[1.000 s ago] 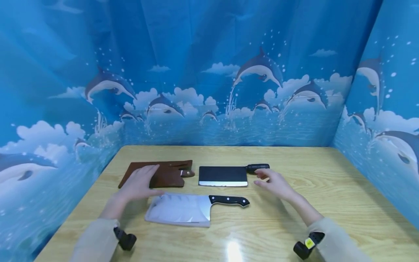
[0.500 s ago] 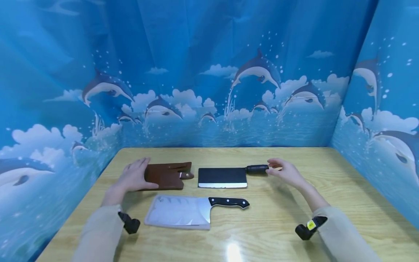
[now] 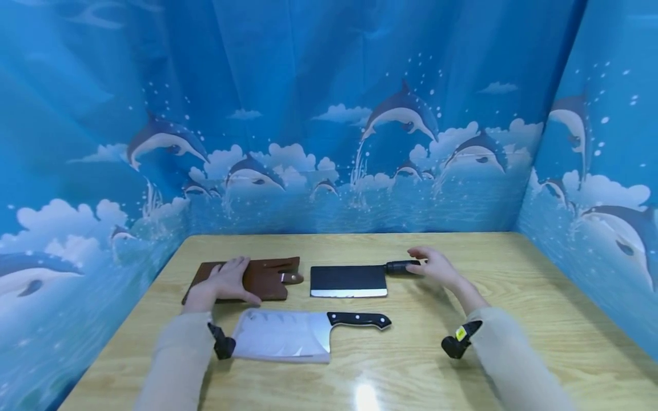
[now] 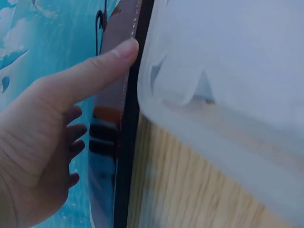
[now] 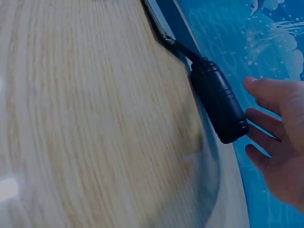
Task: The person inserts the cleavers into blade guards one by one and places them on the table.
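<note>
On the table's left part lies a brown leather sheath (image 3: 267, 279), flat, with a snap strap at its right end. My left hand (image 3: 228, 279) is spread over it, thumb near its front edge; in the left wrist view the thumb (image 4: 102, 71) overlaps that edge, and contact cannot be told. Right of the sheath lies a cleaver with a dark blade (image 3: 348, 278) and black handle (image 5: 218, 100). Beside that handle's end my right hand (image 3: 434, 267) has loosely bent fingers and holds nothing. Nearer the front lies a second cleaver (image 3: 358, 318), its blade inside a translucent whitish cover (image 3: 280, 337).
Everything lies on a light wood-grain table (image 3: 411, 365). A blue dolphin-print curtain (image 3: 308, 114) rises behind and along the sides. Black wrist cameras sit on both light sleeves (image 3: 175, 359).
My left hand shifts right along the sheath, after moving left before. My right hand moves right past the black handle's end, then back left to it. Sheath and cleavers stay in place.
</note>
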Tool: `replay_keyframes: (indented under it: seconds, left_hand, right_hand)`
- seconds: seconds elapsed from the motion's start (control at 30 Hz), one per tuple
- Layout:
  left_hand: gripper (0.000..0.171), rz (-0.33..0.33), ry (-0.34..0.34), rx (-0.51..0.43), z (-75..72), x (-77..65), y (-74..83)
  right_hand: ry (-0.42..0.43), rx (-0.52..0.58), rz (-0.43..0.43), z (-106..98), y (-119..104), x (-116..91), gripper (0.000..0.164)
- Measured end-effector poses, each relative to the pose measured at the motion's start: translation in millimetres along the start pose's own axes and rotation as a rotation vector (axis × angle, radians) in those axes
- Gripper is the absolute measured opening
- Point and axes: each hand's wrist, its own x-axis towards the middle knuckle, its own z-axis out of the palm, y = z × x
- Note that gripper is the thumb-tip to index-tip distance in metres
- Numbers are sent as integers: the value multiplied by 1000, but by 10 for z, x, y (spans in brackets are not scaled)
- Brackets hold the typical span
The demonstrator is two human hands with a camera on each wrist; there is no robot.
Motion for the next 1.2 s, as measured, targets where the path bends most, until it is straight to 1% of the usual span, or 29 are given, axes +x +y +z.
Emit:
replay_keyframes:
  seconds: [0.1, 0.2, 0.47, 0.73, 0.8, 0.93, 1.03, 1.1, 1.2]
  left_hand:
    - [123, 19, -21, -3, 18, 42, 31]
    - [121, 23, -30, 4, 14, 59, 60]
    - [120, -19, -54, 31, -9, 48, 89]
    - [120, -48, -123, 36, -45, -15, 102]
    - [120, -56, -131, 41, -43, -20, 110]
    - [122, -51, -135, 61, -48, -16, 125]
    - [123, -45, -127, 46, -42, -7, 109]
    - [124, -48, -108, 23, -31, -11, 88]
    - [125, -46, -54, -10, 0, -26, 44]
  right_hand:
    - [-9, 10, -9, 77, 9, 33, 53]
    - [-9, 3, -15, 134, 10, 65, 52]
    - [2, -9, 11, 201, 10, 90, 50]
    - [14, -29, 22, 220, -9, 74, 48]
    - [14, -26, 39, 218, -9, 66, 48]
    - [11, -29, 58, 218, -14, 65, 46]
    - [12, -23, 72, 219, -22, 73, 45]
    - [10, -26, 74, 223, -28, 83, 44]
    - [10, -33, 73, 228, -30, 101, 44]
